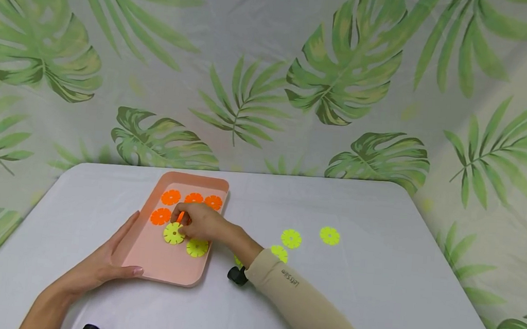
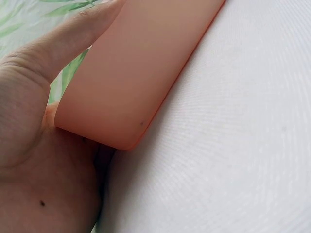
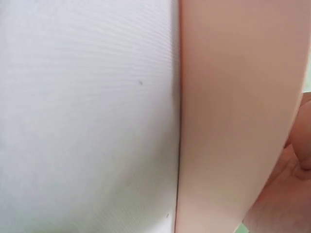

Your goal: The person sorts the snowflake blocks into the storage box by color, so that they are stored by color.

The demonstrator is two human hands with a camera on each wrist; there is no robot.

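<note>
In the head view, a pink tray [image 1: 144, 258] lies on the table, holding several orange notched discs [image 1: 170, 197] and a yellow notched disc [image 1: 197, 248]. My left hand [image 1: 97, 270] grips its near left corner, thumb along the near rim and fingers along the left side. Inside the tray outline, my right hand [image 1: 200, 220] pinches another yellow notched disc [image 1: 174, 234] at its upper edge. Orange shows between the finger and thumb; part of it is hidden. The left wrist view shows the tray's outer wall [image 2: 126, 73] against my thumb and palm.
To the right of the tray, several yellow discs [image 1: 291, 238] lie on the white tablecloth [image 1: 351, 290], some partly hidden by my right arm. A leaf-patterned cloth [image 1: 261, 71] hangs behind the table. A black wrist device [image 1: 237, 276] sits beside my right sleeve.
</note>
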